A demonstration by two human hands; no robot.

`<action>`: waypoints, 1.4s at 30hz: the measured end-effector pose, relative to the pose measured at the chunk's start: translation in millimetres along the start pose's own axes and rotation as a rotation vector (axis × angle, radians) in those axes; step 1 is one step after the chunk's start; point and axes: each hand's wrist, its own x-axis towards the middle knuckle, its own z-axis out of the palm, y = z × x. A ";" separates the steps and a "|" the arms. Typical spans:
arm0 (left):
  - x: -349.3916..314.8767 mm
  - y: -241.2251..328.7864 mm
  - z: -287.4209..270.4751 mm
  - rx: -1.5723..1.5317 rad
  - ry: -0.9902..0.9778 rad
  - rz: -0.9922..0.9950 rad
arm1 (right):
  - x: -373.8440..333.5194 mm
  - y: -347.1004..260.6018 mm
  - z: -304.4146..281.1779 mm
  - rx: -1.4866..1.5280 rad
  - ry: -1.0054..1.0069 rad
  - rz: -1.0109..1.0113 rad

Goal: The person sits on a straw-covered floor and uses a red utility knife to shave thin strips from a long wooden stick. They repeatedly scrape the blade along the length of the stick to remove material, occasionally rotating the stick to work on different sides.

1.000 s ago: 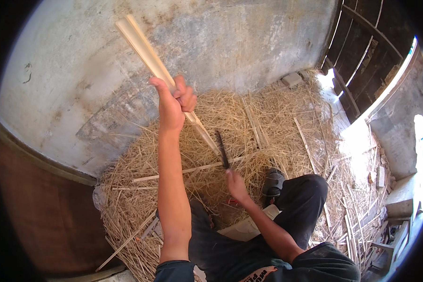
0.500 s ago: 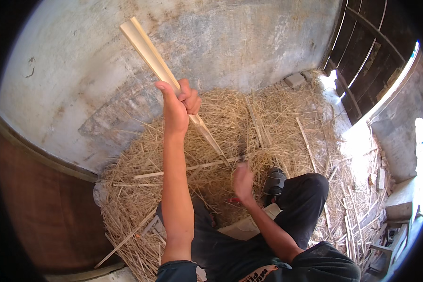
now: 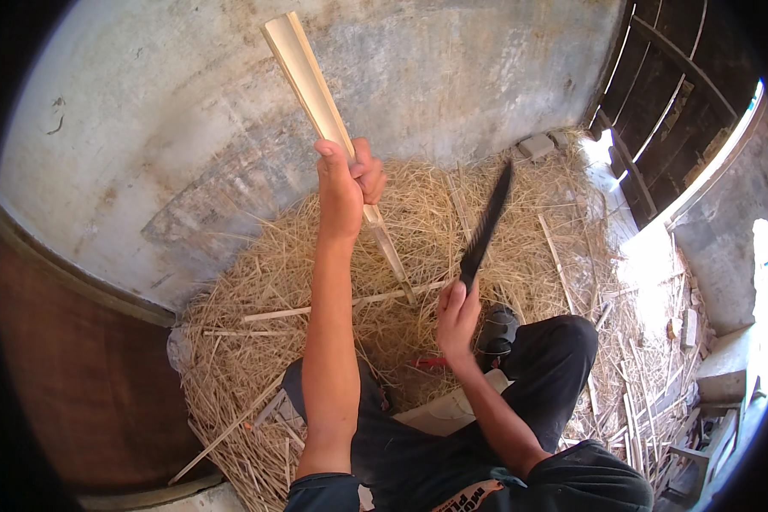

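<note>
My left hand (image 3: 348, 194) is closed around a long half-round piece of split bamboo (image 3: 311, 81), its hollow side showing. The piece leans with its wide end up against the background of the wall and its narrower, pointed end down over the shavings. To the right, my right hand (image 3: 457, 317) grips a long dark-bladed knife (image 3: 488, 224). Its blade points up and slightly right, apart from the bamboo and a little smeared by motion. The handle is mostly hidden in my fingers.
Straw-like shavings (image 3: 316, 282) cover the floor, with loose strips (image 3: 290, 316) among them. A grey wall (image 3: 452, 77) rises ahead. Near my feet lies a red object (image 3: 431, 363). A block (image 3: 535, 147) sits by the wall; dark slatted boards (image 3: 666, 94) stand at upper right.
The knife, earlier a blur low beside the bamboo's lower end, is now raised with its blade pointing up. My left hand and the bamboo have shifted right, and the bamboo stands steeper.
</note>
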 end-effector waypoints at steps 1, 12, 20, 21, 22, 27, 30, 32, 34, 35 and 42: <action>2.5 -1.2 5.8 0.001 -0.011 -0.002 | -11.9 41.2 12.2 -0.115 0.010 -0.009; -0.9 3.0 -2.9 0.004 0.027 0.007 | -52.6 153.5 -14.5 0.092 -0.271 0.727; -1.6 3.5 1.8 0.061 0.095 0.050 | -13.2 26.3 4.7 0.376 0.067 0.078; 1.6 4.2 10.0 0.046 0.068 0.049 | -20.4 87.6 18.9 0.113 0.044 -0.029; 1.4 3.0 10.4 0.051 0.060 0.050 | -28.3 122.1 28.3 -0.147 0.002 -0.128; -4.0 -1.1 -1.1 0.049 0.021 0.076 | -32.3 99.3 29.2 0.139 -0.309 0.556; -7.2 2.4 2.2 0.086 0.079 0.048 | -3.4 34.5 21.4 0.079 -0.196 0.309; -8.0 1.7 1.0 0.081 0.061 0.057 | 3.3 2.3 11.2 0.095 -0.092 0.164; -8.2 2.5 -0.6 0.080 0.058 0.063 | 6.0 -7.8 6.5 0.185 -0.009 0.083; -8.5 2.1 -1.2 0.080 0.064 0.062 | -4.0 15.5 14.0 0.167 0.074 -0.007; -3.7 2.6 3.1 0.057 0.020 0.089 | -86.0 243.3 9.4 -0.206 -0.371 0.602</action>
